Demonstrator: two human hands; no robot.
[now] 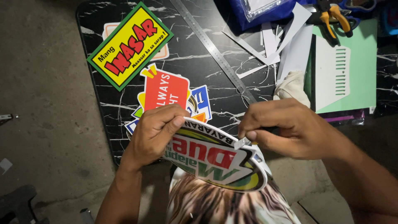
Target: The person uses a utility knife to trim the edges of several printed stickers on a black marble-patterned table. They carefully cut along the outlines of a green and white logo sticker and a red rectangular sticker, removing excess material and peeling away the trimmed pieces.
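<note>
A white-edged oval sign (215, 159) is being held in the closed left grip (155, 132), while a small blade (241, 143) is being pinched against its edge by the right grip (286, 128), near the black marbled desk (186, 58).

You've got that oval cutout sign (215, 159), white-edged with green and red lettering, held tilted off the worktop's (182, 54) near edge.

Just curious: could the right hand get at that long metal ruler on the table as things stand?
Probably yes, once freed: the ruler lies bare on the table just beyond the right hand, nothing across it. But that hand's fingers pinch a small blade at the printed cutout.
</note>
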